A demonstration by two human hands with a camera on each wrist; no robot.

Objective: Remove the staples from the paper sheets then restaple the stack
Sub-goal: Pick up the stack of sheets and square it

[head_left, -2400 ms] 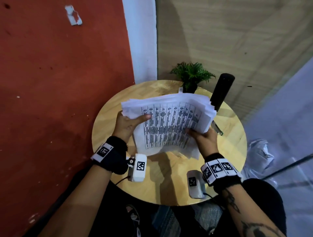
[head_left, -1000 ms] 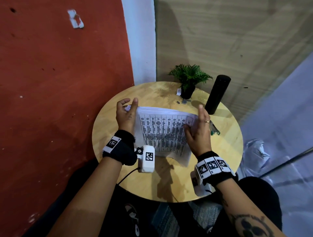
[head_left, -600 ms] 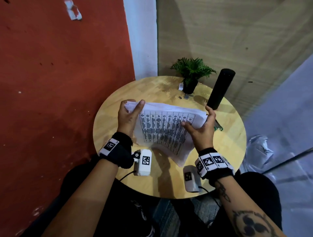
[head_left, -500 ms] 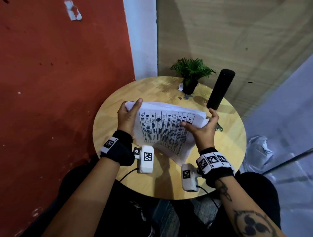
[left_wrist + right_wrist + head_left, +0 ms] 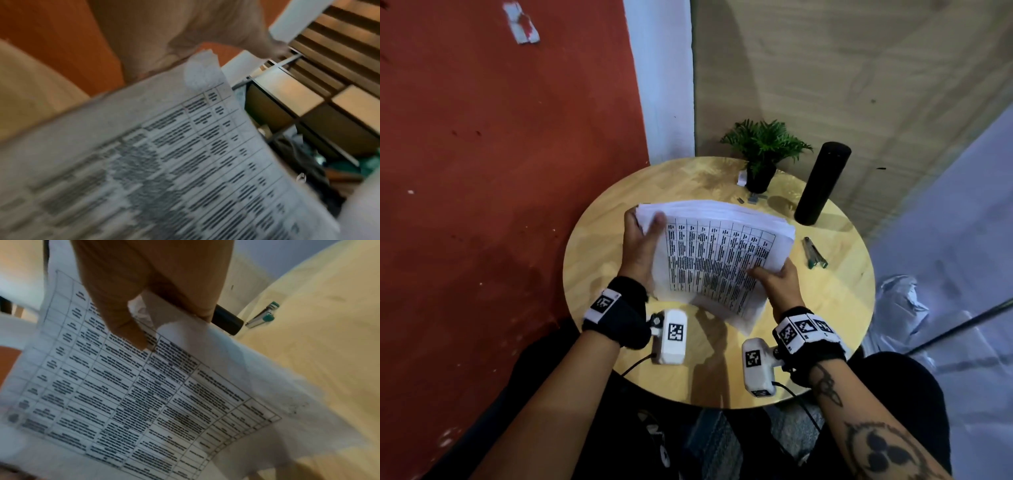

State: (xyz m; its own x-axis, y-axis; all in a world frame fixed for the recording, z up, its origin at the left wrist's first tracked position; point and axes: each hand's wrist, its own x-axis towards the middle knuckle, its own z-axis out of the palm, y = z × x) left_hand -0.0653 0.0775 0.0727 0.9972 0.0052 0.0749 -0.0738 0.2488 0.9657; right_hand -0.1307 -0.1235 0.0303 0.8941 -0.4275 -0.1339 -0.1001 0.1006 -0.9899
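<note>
Round wooden table (image 5: pixel 619 260) is kept under the paper stack (image 5: pixel 722 253), gripped off its surface by left hand (image 5: pixel 640 246) and right hand (image 5: pixel 777 281); edges should be squared before the stapler (image 5: pixel 814 253) beside it is fetched.

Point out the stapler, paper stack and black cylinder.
stapler (image 5: pixel 814 253), head view, middle of its body.
paper stack (image 5: pixel 717 260), head view, printed top sheet.
black cylinder (image 5: pixel 822 183), head view, middle of its side.
</note>
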